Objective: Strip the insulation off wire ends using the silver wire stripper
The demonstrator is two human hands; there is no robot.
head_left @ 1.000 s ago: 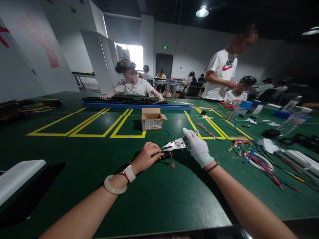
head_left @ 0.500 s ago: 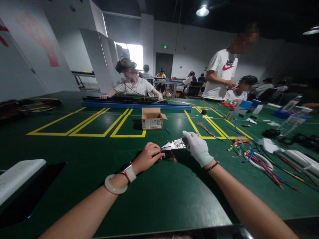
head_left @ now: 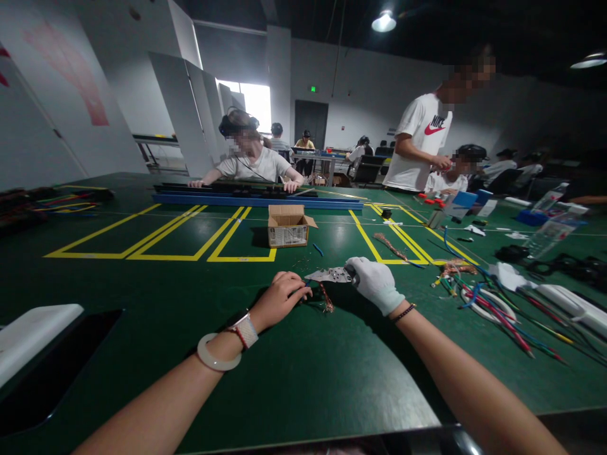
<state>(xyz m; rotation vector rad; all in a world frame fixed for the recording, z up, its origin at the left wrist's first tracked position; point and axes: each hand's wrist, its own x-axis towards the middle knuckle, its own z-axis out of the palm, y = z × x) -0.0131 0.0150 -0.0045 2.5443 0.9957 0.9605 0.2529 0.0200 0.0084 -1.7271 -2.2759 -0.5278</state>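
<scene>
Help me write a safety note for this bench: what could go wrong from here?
The bare left hand has its fingertips close to the nose of the wire strippers, so a slip might nip them; only the right hand is gloved.
Frayed copper strands stick out near those left fingertips and could prick them.
The short blue offcut lies loose near the cardboard box and might get knocked away.
</scene>
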